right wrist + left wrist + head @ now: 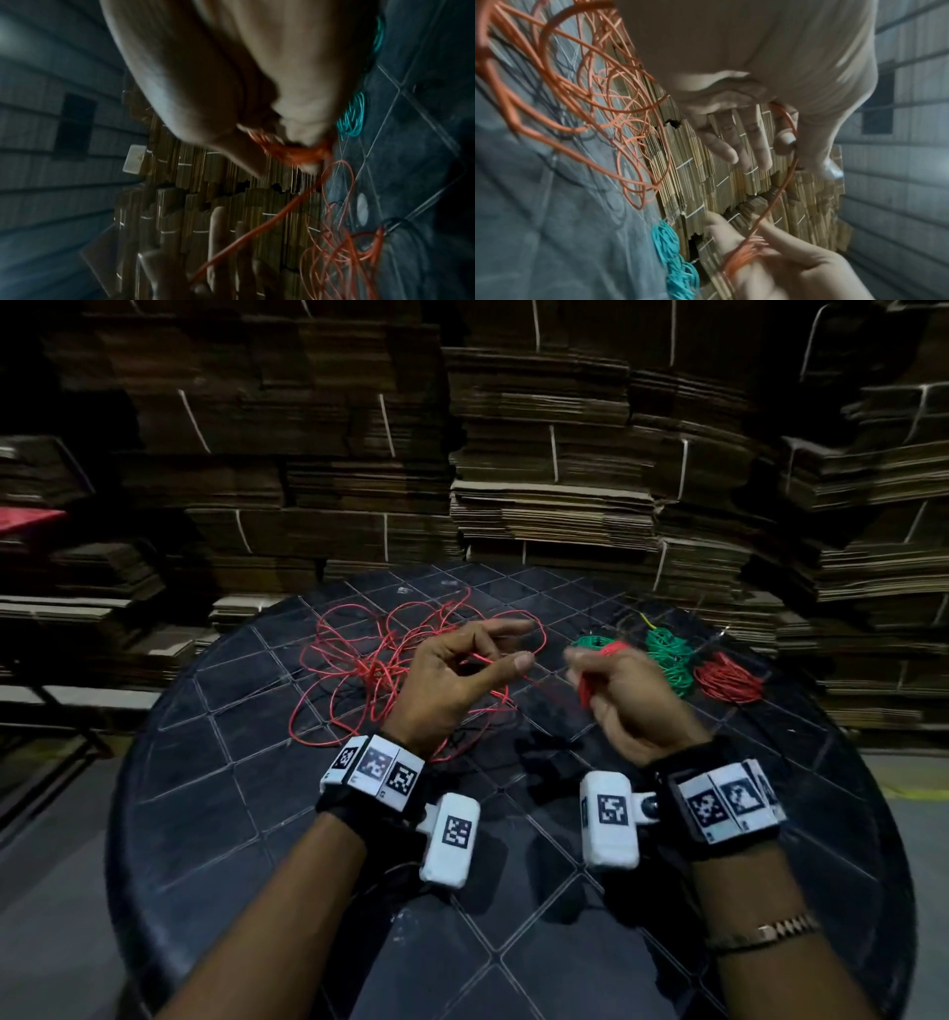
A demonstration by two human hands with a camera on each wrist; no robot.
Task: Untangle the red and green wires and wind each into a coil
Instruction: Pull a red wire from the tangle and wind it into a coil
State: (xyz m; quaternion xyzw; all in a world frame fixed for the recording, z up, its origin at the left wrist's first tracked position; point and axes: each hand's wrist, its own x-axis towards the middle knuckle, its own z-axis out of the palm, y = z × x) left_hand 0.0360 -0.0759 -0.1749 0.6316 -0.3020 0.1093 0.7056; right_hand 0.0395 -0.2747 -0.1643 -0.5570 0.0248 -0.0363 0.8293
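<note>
The step in hand appeared to be the winding of a red wire, with the untangling of this strand seemingly mostly done. The right hand [624, 690] was curled around a small bundle of thin red plastic-coated wire [598, 672], turns of it wrapped about the fingers, though motion blur hid exactly how many fingers carried them. From that bundle a single taut strand ran across to the left hand [457, 675], which pinched it between thumb and forefinger while the other fingers [727, 151] stood loosely spread. Beyond and to the outer side of the left hand lay the loose remainder of the red wire [390, 660], wide slack loops sprawled on the round black table with a moulded diamond-grid top [205, 814]. Past the right hand, on its outer side, sat already wound bundles: two small green wire coils [667, 654] close together and one small red wire coil [726, 677] just beside them. So the task looked well along, with the loose red wire judged the last piece left. The next move likely called for the left hand to feed slack evenly while the right turned another wrap, keeping light tension so the sprawled loops would not snag or knot
</note>
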